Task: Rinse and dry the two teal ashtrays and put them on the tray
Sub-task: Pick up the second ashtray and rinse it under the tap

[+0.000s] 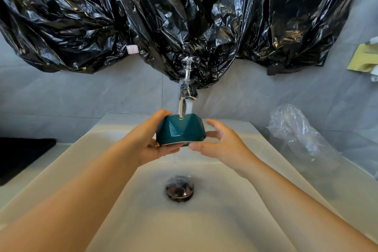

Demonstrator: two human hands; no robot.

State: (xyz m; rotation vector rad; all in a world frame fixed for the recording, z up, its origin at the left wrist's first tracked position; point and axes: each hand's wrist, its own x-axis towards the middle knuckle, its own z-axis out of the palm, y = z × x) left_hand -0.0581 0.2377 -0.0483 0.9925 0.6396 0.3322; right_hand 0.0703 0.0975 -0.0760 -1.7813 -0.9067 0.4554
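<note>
sink (114, 129) lower centre, catches runoff above drain (179, 189) | left hand (151, 141) centre, curled round teal ashtray (181, 132), cradling it under tap (185, 104) so the stream rinses it | right hand (223, 145) spread just beside its right side, contact unclear, probably poised to turn it | second ashtray unseen | black plastic sheet (184, 16) across top

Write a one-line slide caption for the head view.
Left hand holds a teal ashtray under the running faucet over a white sink, right hand open beside it.

Left hand (152, 145) holding teal ashtray (181, 132) under faucet (186, 98), right hand (221, 143) spread beside it
</note>
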